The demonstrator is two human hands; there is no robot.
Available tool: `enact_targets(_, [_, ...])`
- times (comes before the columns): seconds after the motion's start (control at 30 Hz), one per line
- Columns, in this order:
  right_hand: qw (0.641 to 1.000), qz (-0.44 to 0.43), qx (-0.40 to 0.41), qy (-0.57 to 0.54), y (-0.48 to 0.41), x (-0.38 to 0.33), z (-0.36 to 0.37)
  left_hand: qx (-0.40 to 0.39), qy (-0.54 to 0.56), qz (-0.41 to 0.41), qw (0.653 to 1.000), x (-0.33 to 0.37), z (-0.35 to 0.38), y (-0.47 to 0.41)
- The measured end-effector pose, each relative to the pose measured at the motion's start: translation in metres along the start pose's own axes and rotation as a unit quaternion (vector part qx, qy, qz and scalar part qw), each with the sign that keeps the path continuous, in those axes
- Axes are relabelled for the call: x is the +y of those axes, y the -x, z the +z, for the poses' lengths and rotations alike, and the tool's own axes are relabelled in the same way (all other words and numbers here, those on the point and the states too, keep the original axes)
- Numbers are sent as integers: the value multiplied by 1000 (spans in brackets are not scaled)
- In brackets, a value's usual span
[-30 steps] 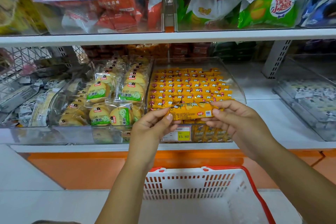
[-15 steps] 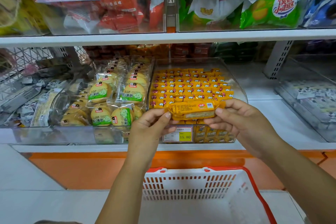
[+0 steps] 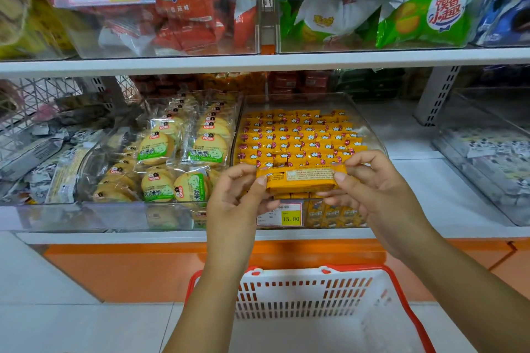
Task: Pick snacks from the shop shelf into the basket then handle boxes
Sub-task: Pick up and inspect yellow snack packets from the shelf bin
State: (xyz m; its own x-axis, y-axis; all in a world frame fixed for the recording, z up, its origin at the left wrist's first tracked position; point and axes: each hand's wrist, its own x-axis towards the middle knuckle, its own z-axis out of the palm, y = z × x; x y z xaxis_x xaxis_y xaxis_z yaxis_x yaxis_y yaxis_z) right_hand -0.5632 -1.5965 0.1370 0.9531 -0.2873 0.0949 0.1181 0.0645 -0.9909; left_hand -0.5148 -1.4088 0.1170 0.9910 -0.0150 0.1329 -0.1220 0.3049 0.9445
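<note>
Head view: I'm watching yellow snack pack point(image 3: 301, 180) being held by both ends. Left hand point(image 3: 235, 203) pinching left end, right hand point(image 3: 378, 186) pinching right end, fingers curled round wrapper. Pack hanging in air just in front of clear bin point(image 3: 367, 126) of matching packs, above basket point(image 3: 301, 298) and nearer shelf. Risks I'm judging: slick wrapper slipping from fingertip pinch while lowering; pack dropping short of basket's far rim, since hands are hovering over that edge, not basket middle.
</note>
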Motion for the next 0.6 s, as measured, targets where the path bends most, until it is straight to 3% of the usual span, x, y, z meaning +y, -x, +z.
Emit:
enact_targets(0.3, [999,8,-32,18,1,-1,-2,-44,-17,-52,998,-1,-4,-3])
enact_targets(0.6, [998,29,-20,-44,-2,1,-3,-57,17,-74,995,-4,-5,-3])
